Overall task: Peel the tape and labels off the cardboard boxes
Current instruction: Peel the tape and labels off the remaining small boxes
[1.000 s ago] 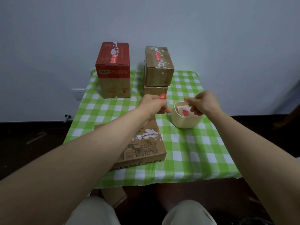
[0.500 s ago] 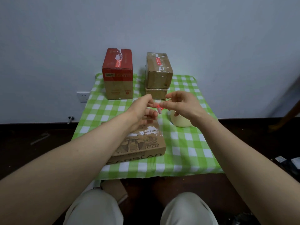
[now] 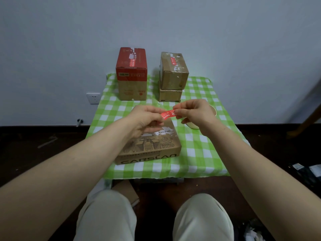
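Sitting on the checked worktop [image 3: 199,153], the flat box [image 3: 156,151] lies under both hands, the beige cup [image 3: 214,111] behind the right hand [image 3: 194,113] hides its contents, and the red label strip [image 3: 168,115], pinched endwise between the fingers of that and the left hand [image 3: 144,119], looks feather-light, limp, sticky, best held by its ends
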